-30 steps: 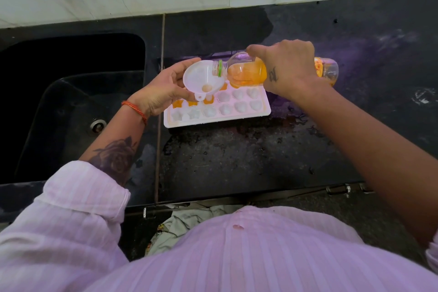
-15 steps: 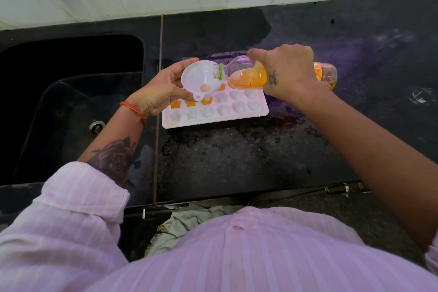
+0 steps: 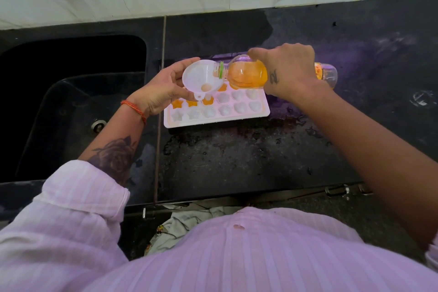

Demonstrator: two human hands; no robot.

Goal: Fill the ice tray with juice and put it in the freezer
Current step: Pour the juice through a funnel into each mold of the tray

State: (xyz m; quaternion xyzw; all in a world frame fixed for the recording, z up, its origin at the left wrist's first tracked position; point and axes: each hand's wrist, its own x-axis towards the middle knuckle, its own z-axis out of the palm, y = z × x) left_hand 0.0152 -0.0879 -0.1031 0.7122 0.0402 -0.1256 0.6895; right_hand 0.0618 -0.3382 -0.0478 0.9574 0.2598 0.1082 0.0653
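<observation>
- The left hand [image 3: 163, 87] holds a white funnel [image 3: 201, 78] over the ice tray [image 3: 216, 109], fingers [image 3: 182, 65] curled round its rim.
- The right hand [image 3: 288, 71] grips a clear juice bottle [image 3: 246, 73], fingers wrapped over its top side.
- The bottle lies almost level, long axis running left to right, its mouth at the funnel's bowl.
- Orange juice fills much of the bottle's lower side.
- The tray sits on the dark surface [image 3: 248, 161] just right of the sink [image 3: 71, 102], long side left to right.
- Several cells in its far rows hold orange juice; the near row looks white.
</observation>
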